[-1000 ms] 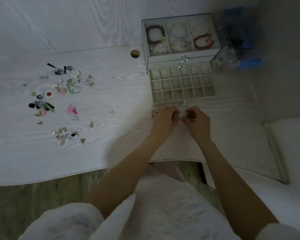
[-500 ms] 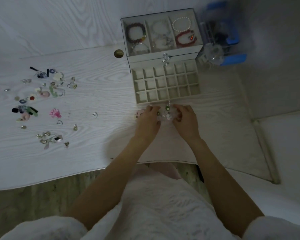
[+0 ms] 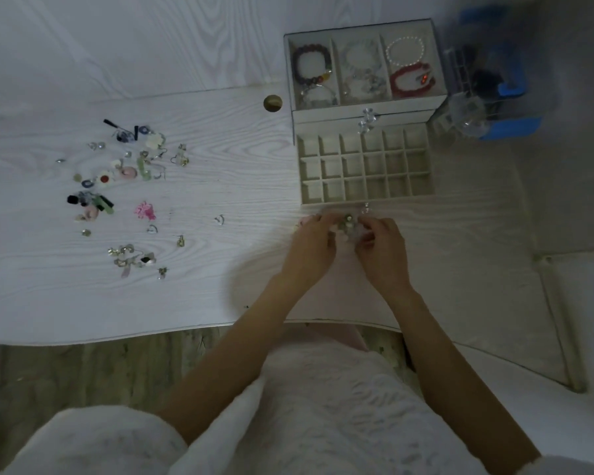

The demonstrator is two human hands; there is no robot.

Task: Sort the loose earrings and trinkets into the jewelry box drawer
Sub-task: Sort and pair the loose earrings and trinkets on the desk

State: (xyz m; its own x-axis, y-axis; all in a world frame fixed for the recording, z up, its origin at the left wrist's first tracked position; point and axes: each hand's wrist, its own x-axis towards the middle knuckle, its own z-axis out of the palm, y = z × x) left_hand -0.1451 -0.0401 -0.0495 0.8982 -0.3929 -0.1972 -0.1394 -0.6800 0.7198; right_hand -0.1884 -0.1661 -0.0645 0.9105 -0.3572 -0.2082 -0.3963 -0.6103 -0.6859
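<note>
Both hands stay together just in front of the drawer (image 3: 366, 166), left hand (image 3: 314, 243) and right hand (image 3: 383, 250) now pinching a small trinket cluster (image 3: 347, 225). Grip curled tight on it, nothing dropped in a compartment yet; loose pile (image 3: 124, 186) untouched on tabletop (image 3: 220, 275)

No readable text, label, brand, number or sign shows anywhere in front of me — not on the jewelry box (image 3: 364, 111), not on its pulled-out drawer (image 3: 366, 200), not on the blurred blue container (image 3: 508, 80) beside it. The desk (image 3: 220, 132) carries only wood grain, and the loose earrings and trinkets (image 3: 124, 186) are too small and dim to show any marking.
</note>
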